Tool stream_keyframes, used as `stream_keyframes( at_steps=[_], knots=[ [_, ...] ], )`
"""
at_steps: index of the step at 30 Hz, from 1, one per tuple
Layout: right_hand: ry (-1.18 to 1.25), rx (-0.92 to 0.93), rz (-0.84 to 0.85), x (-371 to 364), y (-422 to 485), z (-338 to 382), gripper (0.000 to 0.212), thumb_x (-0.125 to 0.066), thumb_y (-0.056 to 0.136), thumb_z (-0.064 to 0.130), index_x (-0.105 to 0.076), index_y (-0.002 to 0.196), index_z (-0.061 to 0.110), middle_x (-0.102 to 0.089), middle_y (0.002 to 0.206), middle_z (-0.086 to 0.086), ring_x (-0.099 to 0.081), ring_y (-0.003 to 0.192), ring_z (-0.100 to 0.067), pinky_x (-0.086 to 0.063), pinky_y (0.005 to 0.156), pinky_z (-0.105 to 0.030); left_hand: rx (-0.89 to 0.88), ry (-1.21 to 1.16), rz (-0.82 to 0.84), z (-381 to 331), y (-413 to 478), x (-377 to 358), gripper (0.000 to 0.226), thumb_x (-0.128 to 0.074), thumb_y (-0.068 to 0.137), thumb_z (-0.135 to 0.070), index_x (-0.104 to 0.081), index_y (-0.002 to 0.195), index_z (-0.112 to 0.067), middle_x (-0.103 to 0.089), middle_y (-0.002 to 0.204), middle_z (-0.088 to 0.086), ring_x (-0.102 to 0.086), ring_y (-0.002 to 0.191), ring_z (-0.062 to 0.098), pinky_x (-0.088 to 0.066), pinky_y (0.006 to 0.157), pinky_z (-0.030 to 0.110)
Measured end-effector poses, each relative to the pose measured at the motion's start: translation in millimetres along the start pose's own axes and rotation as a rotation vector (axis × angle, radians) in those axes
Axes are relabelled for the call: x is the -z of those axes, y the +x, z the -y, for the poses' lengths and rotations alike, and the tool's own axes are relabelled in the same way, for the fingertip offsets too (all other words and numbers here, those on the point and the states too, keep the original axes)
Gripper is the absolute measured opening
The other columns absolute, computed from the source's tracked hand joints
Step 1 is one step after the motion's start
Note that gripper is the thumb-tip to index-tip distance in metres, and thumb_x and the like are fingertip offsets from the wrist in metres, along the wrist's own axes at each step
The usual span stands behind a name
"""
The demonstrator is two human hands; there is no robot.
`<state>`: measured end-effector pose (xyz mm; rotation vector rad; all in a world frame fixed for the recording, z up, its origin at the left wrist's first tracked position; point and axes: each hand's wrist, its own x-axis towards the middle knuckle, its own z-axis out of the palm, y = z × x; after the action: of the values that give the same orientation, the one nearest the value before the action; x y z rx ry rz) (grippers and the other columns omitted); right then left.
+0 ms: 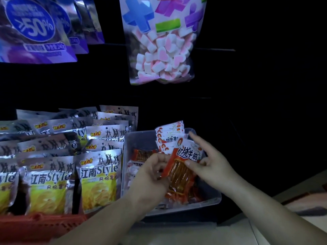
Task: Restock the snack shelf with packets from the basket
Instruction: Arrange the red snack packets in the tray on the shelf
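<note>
Red packet [178,171] lies between the hands — left hand [152,175] grips its edge, right hand [210,165] apparently pinches its top.

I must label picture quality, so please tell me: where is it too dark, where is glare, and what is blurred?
Head view: the shelf's back is nearly black; glare shines on the silver Jiangnan Style crisp packets; the red basket at the bottom left is blurred; the braised beef tendon packet is lit well and its label reads clearly.
</note>
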<state>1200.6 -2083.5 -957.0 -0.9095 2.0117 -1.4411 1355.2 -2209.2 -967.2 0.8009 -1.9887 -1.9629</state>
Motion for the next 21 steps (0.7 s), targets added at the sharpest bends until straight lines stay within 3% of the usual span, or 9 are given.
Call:
stream_keyframes(
  at_steps=[3,6,7,10,14,16,18,21],
  knots=[
    [-0.035,-0.021,-0.049,2.2,8.8,-1.3,0.048,-0.068,0.096,0.005,-0.062,0.123,0.044,-0.067,0.099,0.000,-0.064,0.054,-0.007,-0.050,0.050,-0.023,0.032,0.001,-0.040,3.6,5.4,-1.4,0.046,-0.062,0.092,0.012,-0.060,0.116,-0.026,-0.072,0.107,-0.004,-0.071,0.094,0.004,-0.060,0.068,0.020],
    [-0.162,0.041,-0.170,3.3,18.1,-7.7,0.034,-0.066,0.098,0.010,-0.067,0.097,0.044,-0.067,0.081,-0.004,-0.067,0.061,-0.033,-0.055,0.057,-0.049,0.034,0.094,-0.196,12.7,13.9,-1.5,0.039,-0.068,0.091,0.004,-0.057,0.109,-0.029,-0.066,0.110,-0.008,-0.065,0.100,0.009,-0.054,0.067,0.012],
    [-0.193,0.046,-0.172,3.4,20.8,-8.4,0.029,-0.067,0.097,0.013,-0.069,0.090,0.041,-0.068,0.080,-0.004,-0.069,0.064,-0.034,-0.056,0.060,-0.051,0.045,0.112,-0.235,14.9,15.8,-0.2,0.037,-0.067,0.092,0.001,-0.055,0.107,-0.031,-0.064,0.110,-0.009,-0.064,0.097,0.007,-0.054,0.063,0.012],
    [-0.347,0.001,-0.093,-4.3,26.0,-19.4,0.020,-0.069,0.095,0.018,-0.068,0.082,0.034,-0.070,0.077,0.012,-0.070,0.069,-0.005,-0.059,0.066,-0.039,0.100,0.097,-0.253,20.0,20.3,2.0,0.037,-0.064,0.094,-0.001,-0.054,0.112,-0.031,-0.064,0.109,-0.006,-0.065,0.079,-0.001,-0.055,0.057,0.017],
    [-0.655,-0.149,0.148,-10.8,27.2,-35.9,0.021,-0.067,0.092,0.021,-0.066,0.079,0.036,-0.069,0.080,0.013,-0.069,0.074,-0.013,-0.063,0.071,-0.042,0.141,0.115,-0.199,23.8,20.6,2.3,0.042,-0.061,0.095,0.001,-0.054,0.122,-0.030,-0.069,0.108,-0.011,-0.065,0.065,-0.007,-0.048,0.053,0.010],
    [-0.711,-0.260,0.311,-5.0,25.7,-27.9,0.018,-0.067,0.095,0.025,-0.069,0.082,0.039,-0.069,0.085,0.008,-0.069,0.068,-0.014,-0.061,0.064,-0.035,0.149,0.128,-0.190,25.2,20.2,4.6,0.044,-0.062,0.095,0.000,-0.054,0.125,-0.031,-0.069,0.114,-0.013,-0.067,0.076,-0.005,-0.046,0.054,0.006],
    [-0.666,-0.421,0.489,-1.0,21.3,-18.6,0.010,-0.064,0.098,0.033,-0.072,0.100,0.039,-0.073,0.092,-0.001,-0.074,0.065,-0.023,-0.060,0.059,-0.036,0.160,0.142,-0.177,23.2,18.4,5.9,0.046,-0.062,0.096,-0.002,-0.053,0.127,-0.034,-0.067,0.119,-0.016,-0.066,0.094,-0.002,-0.045,0.057,0.001],
    [-0.667,-0.594,0.643,1.9,15.6,-14.9,0.042,-0.064,0.096,0.041,-0.058,0.137,0.036,-0.067,0.123,-0.010,-0.074,0.062,-0.027,-0.060,0.058,-0.038,0.170,0.122,-0.166,21.9,17.1,5.8,0.046,-0.062,0.097,-0.003,-0.053,0.128,-0.036,-0.064,0.123,-0.020,-0.063,0.109,0.002,-0.045,0.062,0.002]
  ],
)
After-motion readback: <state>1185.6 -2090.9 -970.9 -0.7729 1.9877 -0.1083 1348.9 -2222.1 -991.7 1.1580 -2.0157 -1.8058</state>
